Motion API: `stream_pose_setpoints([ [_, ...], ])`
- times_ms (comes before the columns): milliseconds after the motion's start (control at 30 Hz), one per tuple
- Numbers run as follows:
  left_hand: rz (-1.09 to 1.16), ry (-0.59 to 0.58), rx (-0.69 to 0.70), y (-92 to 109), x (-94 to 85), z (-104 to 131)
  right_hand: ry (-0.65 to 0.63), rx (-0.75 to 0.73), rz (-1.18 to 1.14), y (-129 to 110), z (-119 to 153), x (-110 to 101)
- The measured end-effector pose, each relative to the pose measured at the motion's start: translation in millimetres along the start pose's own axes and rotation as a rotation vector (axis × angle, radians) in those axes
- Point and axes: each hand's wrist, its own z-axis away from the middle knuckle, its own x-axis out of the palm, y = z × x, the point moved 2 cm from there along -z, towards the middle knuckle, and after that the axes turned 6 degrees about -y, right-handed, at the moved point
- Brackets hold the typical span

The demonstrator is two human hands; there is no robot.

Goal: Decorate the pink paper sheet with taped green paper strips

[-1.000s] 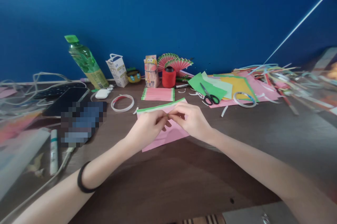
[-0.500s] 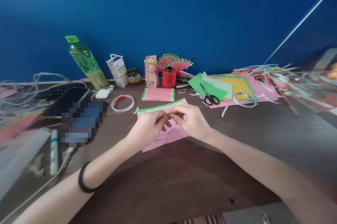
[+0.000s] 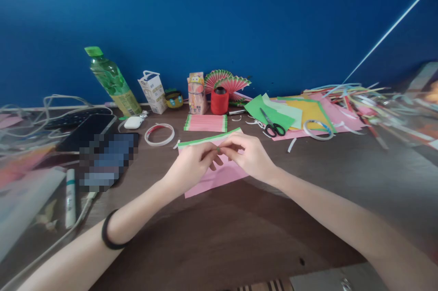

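My left hand [image 3: 195, 161] and my right hand [image 3: 251, 156] meet fingertip to fingertip over a pink sheet of paper [image 3: 208, 184] with a green and white band along its far edge. Both hands are closed in a pinch. Between the fingertips shows a small green piece [image 3: 218, 149], too small to tell its kind; both hands hold it. Just beyond the sheet lies a pleated pink paper strip [image 3: 205, 122] with green ends. Double-sided tape [image 3: 159, 134] rests to the left of the sheet.
Black scissors [image 3: 273, 127] lie on coloured papers [image 3: 310, 115] at the right, near another tape roll [image 3: 318, 130]. Red thread [image 3: 219, 101], paper fans [image 3: 236, 82], a small carton [image 3: 153, 92] and a green bottle [image 3: 114, 81] line the wall. A phone [image 3: 111, 158] and marker [image 3: 70, 197] are left.
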Motion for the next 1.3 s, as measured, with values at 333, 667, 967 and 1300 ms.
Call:
stream_pose_setpoints([
  [333,-0.014,-0.007,0.001,-1,-0.2,0,-0.008,-0.007,0.008,-1,1,0],
  [667,-0.030,-0.025,-0.007,-2,-0.6,0,0.025,-0.055,0.100,-1,2,2],
  [967,0.109,-0.025,-0.088,-9,-4.5,-4,0.228,0.178,-0.009,39,-13,-30],
  [1300,0.203,0.023,-0.070,-18,-7.1,-7,0.466,0.617,0.069,120,-3,-88],
])
